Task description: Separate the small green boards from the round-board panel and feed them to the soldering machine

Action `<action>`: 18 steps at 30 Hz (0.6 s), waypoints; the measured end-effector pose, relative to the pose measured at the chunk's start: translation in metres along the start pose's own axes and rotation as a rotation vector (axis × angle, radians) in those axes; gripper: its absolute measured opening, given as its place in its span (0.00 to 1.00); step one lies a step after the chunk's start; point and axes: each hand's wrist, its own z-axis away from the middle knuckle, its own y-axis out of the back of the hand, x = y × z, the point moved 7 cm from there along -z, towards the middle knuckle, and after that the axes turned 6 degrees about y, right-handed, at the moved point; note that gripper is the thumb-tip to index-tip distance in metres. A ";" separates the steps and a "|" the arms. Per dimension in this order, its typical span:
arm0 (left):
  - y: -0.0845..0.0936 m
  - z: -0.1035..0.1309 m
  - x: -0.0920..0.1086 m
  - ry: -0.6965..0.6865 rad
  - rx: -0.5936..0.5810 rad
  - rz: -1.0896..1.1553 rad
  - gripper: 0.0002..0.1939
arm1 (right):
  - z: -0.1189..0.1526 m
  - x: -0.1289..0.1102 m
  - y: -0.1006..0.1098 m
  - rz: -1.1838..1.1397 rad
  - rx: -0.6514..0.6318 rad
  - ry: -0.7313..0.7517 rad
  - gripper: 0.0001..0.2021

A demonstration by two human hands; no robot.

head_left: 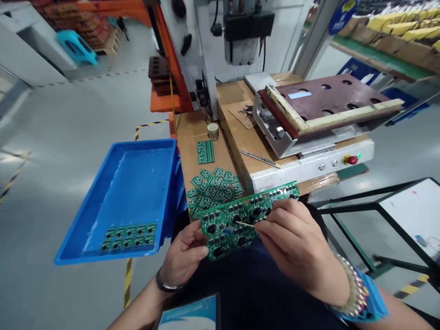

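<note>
A green circuit board panel (240, 217) with rounded sections and black round parts is held up above the lap. My left hand (185, 254) grips its left end between thumb and fingers. A thin pale stick (244, 224) is pinched in my right hand (297, 247), its tip against a black part near the panel's middle. Just beyond the panel, a pile of small round boards (216, 185) lies on the wooden bench (187, 128). Behind the pile is a flat rectangular board (206, 152).
A blue tray (134, 183) with board panels (129, 236) stands at left. On the bench are a small round container (213, 131) and a cutter knife (260, 158). A machine with a dark red fixture plate (330, 98) and red button (352, 160) occupies the right.
</note>
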 end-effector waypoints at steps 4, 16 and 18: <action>-0.002 0.000 0.000 0.011 -0.015 0.003 0.23 | 0.002 0.000 0.001 -0.005 -0.010 0.006 0.06; -0.001 0.000 -0.001 0.013 -0.020 0.002 0.23 | -0.001 0.001 0.003 0.020 0.005 -0.004 0.06; 0.000 0.001 -0.001 0.013 -0.011 0.004 0.23 | -0.001 0.002 0.004 0.021 0.010 -0.008 0.06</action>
